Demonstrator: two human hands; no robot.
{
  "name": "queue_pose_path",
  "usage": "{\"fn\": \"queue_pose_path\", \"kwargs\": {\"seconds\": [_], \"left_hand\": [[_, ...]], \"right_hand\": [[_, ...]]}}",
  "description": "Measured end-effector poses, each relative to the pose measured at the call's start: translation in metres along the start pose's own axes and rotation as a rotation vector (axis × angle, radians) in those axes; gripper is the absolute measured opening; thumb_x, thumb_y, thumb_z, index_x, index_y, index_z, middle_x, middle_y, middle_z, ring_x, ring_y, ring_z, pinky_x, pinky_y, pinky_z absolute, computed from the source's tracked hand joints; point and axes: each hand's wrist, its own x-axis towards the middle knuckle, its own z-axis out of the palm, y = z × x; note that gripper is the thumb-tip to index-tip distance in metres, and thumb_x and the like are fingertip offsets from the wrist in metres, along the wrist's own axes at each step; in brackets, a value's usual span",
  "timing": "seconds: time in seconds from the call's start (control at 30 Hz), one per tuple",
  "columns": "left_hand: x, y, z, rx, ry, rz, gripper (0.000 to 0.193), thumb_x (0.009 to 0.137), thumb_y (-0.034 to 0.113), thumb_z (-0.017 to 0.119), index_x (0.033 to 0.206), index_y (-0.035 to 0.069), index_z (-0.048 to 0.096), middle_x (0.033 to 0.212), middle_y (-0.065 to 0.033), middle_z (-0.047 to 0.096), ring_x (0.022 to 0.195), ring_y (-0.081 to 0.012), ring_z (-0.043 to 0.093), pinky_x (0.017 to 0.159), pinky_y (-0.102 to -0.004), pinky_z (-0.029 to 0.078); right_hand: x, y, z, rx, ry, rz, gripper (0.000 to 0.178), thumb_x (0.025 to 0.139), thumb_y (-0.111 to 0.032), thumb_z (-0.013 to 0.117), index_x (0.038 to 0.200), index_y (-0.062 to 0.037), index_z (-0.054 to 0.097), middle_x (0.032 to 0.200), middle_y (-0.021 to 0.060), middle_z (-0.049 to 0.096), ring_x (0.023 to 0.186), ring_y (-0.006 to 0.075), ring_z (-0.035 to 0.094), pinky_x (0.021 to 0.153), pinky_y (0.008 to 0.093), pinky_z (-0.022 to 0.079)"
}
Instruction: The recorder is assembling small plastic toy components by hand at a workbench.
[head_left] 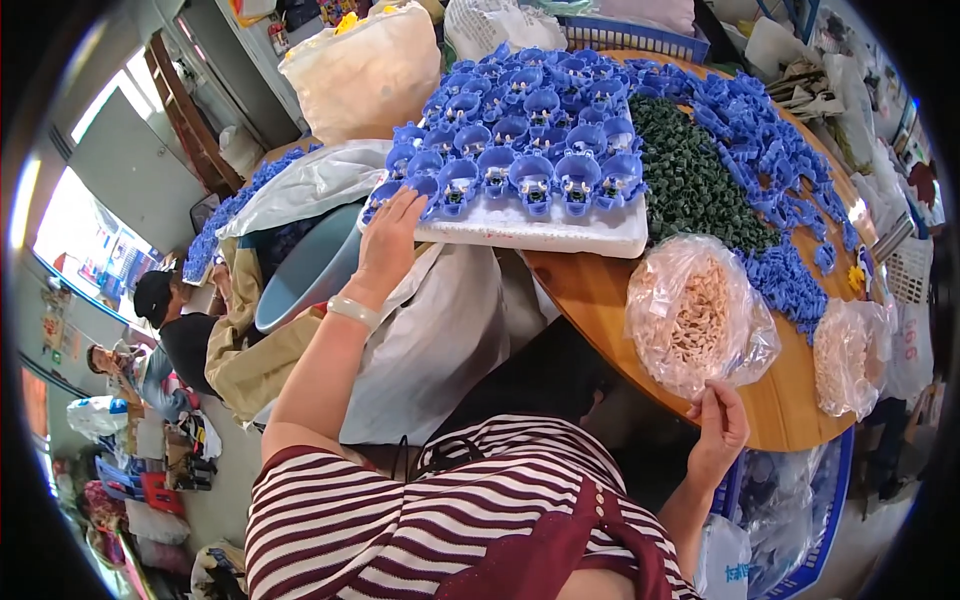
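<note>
My left hand [388, 245], with a pale bangle at the wrist, reaches to the front left corner of a white foam board [540, 232]. Its fingers close around a small blue plastic figure [372, 204] there; the thumb is partly hidden. Rows of similar blue figures [533, 178] with rounded, bowl-like tops stand on the board. My right hand [718, 425] is held in a pinch at the near edge of a clear plastic bag [700, 315] of small peach-coloured pieces. Whatever lies between those fingertips is too small to make out.
The round wooden table [590, 305] bears a heap of dark green pieces [695, 175], piles of blue parts [790, 165] and a second clear bag [845, 355]. A blue crate [830, 520] stands below. At left are a light-blue tub [310, 265] and two people [185, 320] farther off.
</note>
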Motion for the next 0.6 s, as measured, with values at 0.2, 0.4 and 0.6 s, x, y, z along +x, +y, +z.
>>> {"fn": "queue_pose_path", "kwargs": {"seconds": [0.2,0.4,0.6], "left_hand": [[-0.004,0.010,-0.021,-0.071,-0.122,-0.073,0.054,0.070,0.000,0.055,0.124,0.004,0.047,0.129,-0.0149,0.046,0.126,-0.0302,0.038,0.104,-0.0420,0.029],[0.019,0.022,-0.034,-0.272,-0.082,-0.110,0.053,0.075,0.008,0.062,0.125,0.003,0.047,0.126,-0.0185,0.048,0.122,-0.0327,0.041,0.102,-0.0413,0.032],[0.017,0.096,-0.042,-0.593,0.017,-0.108,0.033,0.080,0.000,0.056,0.114,0.000,0.056,0.110,-0.0190,0.059,0.104,-0.0340,0.056,0.089,-0.0368,0.044]], "right_hand": [[-0.001,0.002,-0.002,0.008,-0.033,0.028,0.014,0.088,-0.001,0.054,0.099,0.0004,0.062,0.076,0.0029,0.059,0.064,0.0078,0.053,0.060,0.0191,0.045],[0.022,-0.025,-0.033,-0.117,-0.040,-0.123,0.013,0.086,-0.001,0.055,0.097,0.0026,0.061,0.074,0.0041,0.058,0.063,0.0101,0.052,0.056,0.0212,0.043],[0.122,-0.039,-0.043,-0.350,-0.002,-0.123,0.012,0.086,-0.005,0.056,0.093,0.0023,0.062,0.077,0.0027,0.059,0.067,0.0092,0.053,0.060,0.0215,0.042]]}}
